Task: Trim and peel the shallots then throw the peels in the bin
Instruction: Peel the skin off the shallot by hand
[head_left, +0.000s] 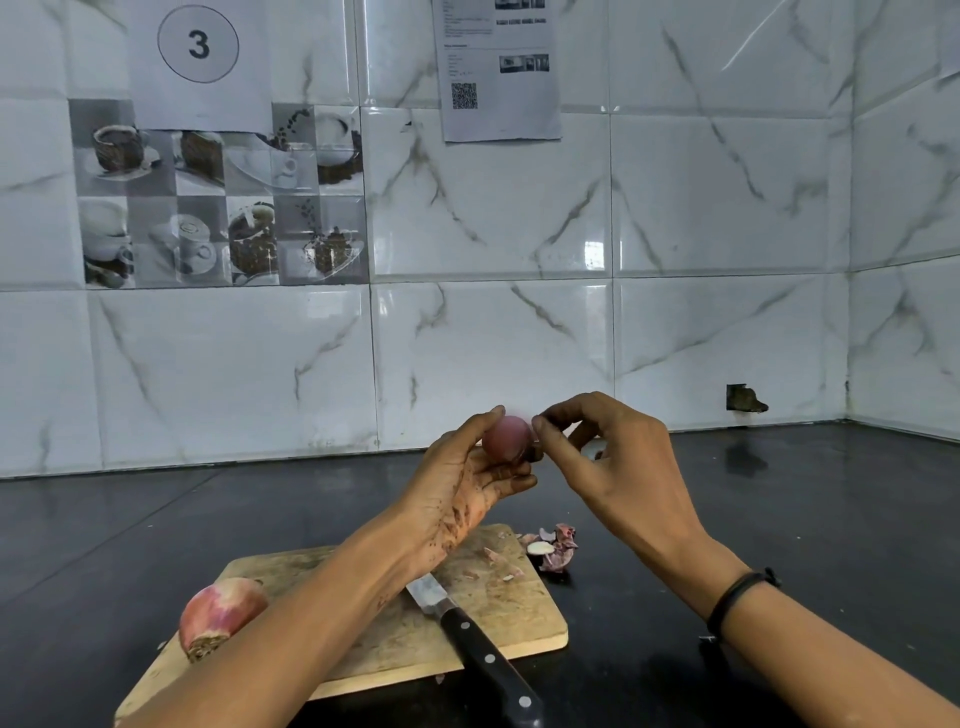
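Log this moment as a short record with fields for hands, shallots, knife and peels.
left hand: grips the held shallot, raised above the board
right hand: fingers pinch at the held shallot's right side
second shallot: unpeeled, on the left end of the cutting board
knife: lies on the board, handle past its front edge
peels: small pile on the black counter by the board's far right corner; a few scraps on the board

The shallot (506, 439) I hold above the pale tan cutting board (519, 613) is purple-pink; the unpeeled shallot (221, 610) at the board's left end is pink streaked white. The knife (488, 660) on it has a black, silver-riveted handle.
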